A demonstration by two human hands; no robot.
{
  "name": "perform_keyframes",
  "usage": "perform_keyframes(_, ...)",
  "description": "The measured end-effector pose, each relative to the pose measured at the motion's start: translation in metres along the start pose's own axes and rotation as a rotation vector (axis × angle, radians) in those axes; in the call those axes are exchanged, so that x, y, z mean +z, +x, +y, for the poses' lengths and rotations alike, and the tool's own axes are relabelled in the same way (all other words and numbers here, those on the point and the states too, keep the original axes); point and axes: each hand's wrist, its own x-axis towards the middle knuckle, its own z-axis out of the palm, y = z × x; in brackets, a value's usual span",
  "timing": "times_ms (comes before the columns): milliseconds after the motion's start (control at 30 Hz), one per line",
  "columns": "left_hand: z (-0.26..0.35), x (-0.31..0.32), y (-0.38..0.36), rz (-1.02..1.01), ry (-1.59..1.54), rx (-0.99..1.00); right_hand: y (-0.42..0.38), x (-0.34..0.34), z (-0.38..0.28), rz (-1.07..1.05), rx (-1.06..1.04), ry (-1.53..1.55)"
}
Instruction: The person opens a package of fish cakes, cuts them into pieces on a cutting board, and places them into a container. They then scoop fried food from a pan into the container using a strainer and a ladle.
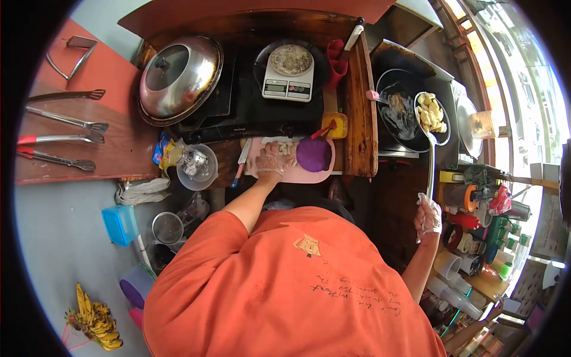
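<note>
My left hand point(273, 161), in a clear plastic glove, lies with fingers stretched out on a pink cutting board point(321, 172), by small pale pieces point(286, 147). Beside it on the board is a purple bowl point(314, 154). A knife point(241, 162) with a blue handle rests left of the board. My right hand point(428, 218), also gloved, is closed round the long handle of a strainer point(440, 138). Yellowish food pieces point(430, 113) fill the strainer, which sits over the right side of a dark wok point(395, 128).
A kitchen scale point(288, 83) sits on the stove at the back, next to a large domed lid point(180, 80). A wooden partition point(360, 119) separates the board from the wok. Several tongs point(65, 138) hang at left. Containers point(461, 291) crowd the right side.
</note>
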Motion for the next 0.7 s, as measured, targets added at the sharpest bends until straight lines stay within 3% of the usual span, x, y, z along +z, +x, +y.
perform_keyframes(133,0.005,-0.001,0.001,0.057,0.061,0.072,-0.006,0.003,-0.002,0.001,0.025,0.015)
perform_keyframes(200,0.011,-0.008,0.003,-0.03,0.067,0.104,-0.008,0.001,-0.003,0.002,0.025,0.01)
perform_keyframes(500,0.001,0.021,0.012,-0.066,0.032,0.14,0.0,-0.006,-0.006,-0.006,0.019,0.022)
perform_keyframes(700,-0.004,-0.052,-0.014,-0.118,0.067,0.129,0.013,-0.019,-0.001,-0.048,0.021,0.037)
